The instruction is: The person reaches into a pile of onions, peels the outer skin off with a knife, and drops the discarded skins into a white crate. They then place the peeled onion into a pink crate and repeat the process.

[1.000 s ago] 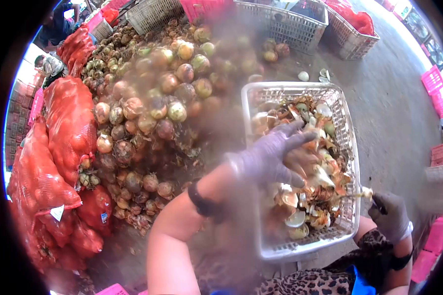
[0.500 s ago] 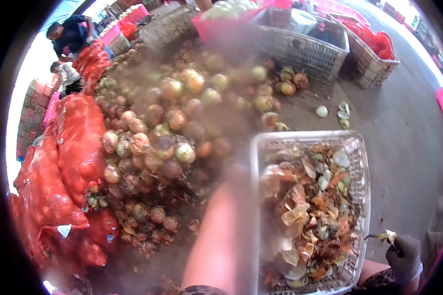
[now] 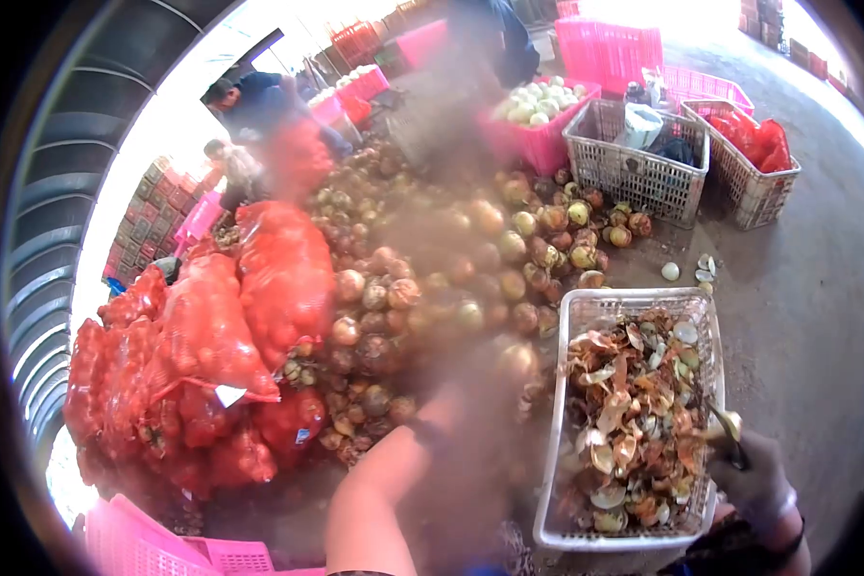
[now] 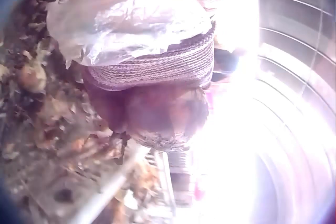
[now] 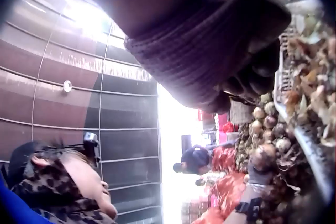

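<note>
My gloved left hand [image 3: 480, 389], blurred by a smear on the head camera, is left of the white crate [image 3: 624, 543] at the edge of the onion heap [image 3: 374, 293]. In the left wrist view its fingers curl round a brown-skinned onion [image 4: 170, 121], below a knitted cuff with clear plastic over it. Beside the crate's right wall, my gloved right hand [image 3: 754, 475] grips a small knife [image 3: 738, 455]; a pale onion scrap [image 3: 728, 422] is at it. Dry onion skins and pale scraps [image 3: 634, 422] fill much of the crate.
Red net sacks [image 3: 283, 288] stand on the left, with a pink crate [image 3: 144, 542] in front. Behind the heap are a pink crate of peeled onions [image 3: 538, 163] and grey crates [image 3: 634, 178]. Other people [image 3: 259, 106] work at the back left. Concrete floor [image 3: 797, 288] runs along the right.
The left hand has moved off the crate's skins, leftward to the heap, and now holds an onion. The right hand stays beside the crate with the knife. The head view has tilted up and left.
</note>
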Demonstrator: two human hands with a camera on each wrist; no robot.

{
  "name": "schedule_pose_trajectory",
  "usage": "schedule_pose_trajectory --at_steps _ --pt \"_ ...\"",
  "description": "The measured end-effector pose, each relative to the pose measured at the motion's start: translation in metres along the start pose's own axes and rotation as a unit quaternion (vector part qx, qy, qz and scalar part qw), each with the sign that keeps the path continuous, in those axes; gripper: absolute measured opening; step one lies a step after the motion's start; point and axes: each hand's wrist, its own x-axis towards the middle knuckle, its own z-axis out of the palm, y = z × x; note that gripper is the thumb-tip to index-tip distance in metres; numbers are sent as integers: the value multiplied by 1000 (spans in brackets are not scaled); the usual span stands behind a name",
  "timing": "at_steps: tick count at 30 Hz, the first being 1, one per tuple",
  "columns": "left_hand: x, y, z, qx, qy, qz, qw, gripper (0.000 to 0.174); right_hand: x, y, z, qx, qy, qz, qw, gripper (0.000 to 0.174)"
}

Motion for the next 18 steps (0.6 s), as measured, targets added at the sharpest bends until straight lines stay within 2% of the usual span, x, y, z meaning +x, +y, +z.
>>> schedule_pose_trajectory --at_steps 1,2,3,4,5,6,7,8,10,12,13,14,16,18 --pt "-8 22 -9 -66 4 1 998 18 -8 0 9 33 3 39 999 20" --pt "-16 50 -17 -192 18 -2 981 16 -14 -7 18 91 -15 34 995 19" --pt "-24 81 -24 -341 28 -11 939 13 -25 -32 23 175 -38 108 978 25" --pt "-34 114 -31 -475 35 -32 879 11 -32 -35 34 226 -54 99 968 28" --pt "-38 131 -24 -637 18 -112 762 12 -37 -30 48 230 -36 55 971 28" --pt "-69 184 -46 -618 18 -115 778 13 -34 -8 66 269 -46 63 960 33" --pt "-79 199 -38 -563 43 -52 824 13 -51 -42 66 332 -64 101 936 38" --pt "-83 213 -27 -500 66 13 863 15 -50 -31 79 426 -60 109 896 40" --pt "-93 231 -1 -468 104 136 867 12 -61 -39 80 546 -82 94 828 43" --pt "-120 260 -14 -526 118 94 837 16 -56 -22 67 619 -151 76 767 48" --pt "-134 266 -23 -544 122 61 828 17 -60 -25 58 567 -104 86 812 47" --pt "-143 268 -32 -561 129 29 817 18 -57 -27 50 552 -110 61 824 47" --pt "-154 250 -28 -456 148 -24 877 20 -52 -19 32 522 -119 20 845 46" --pt "-162 234 -25 -317 162 -48 933 23 -49 -25 12 425 -94 -15 900 46"
